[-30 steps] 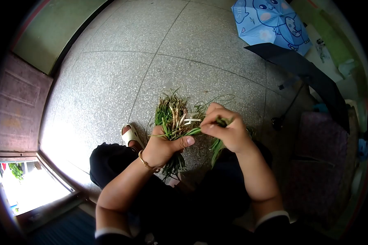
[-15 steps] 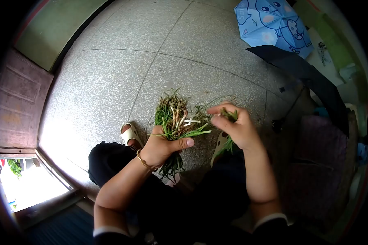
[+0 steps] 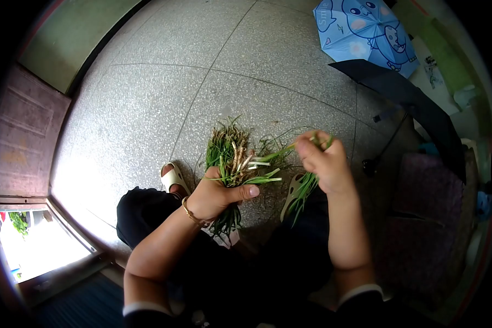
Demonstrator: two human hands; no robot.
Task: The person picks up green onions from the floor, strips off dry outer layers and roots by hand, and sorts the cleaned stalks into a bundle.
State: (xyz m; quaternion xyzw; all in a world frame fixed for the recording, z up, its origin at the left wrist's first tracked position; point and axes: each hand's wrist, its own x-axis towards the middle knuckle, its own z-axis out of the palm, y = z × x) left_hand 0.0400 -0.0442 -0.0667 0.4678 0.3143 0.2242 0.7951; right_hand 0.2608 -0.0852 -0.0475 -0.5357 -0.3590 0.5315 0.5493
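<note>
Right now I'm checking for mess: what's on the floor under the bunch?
Under the bunch in the left hand, loose green trimmings lie on the floor, beside a sandal. The floor directly beneath the bunch is hidden.

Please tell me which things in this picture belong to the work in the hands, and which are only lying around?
In use: bunch of greens in the left hand; few stalks in the right hand.

Lying about: blue umbrella, black umbrella, sandal, floor.
</note>
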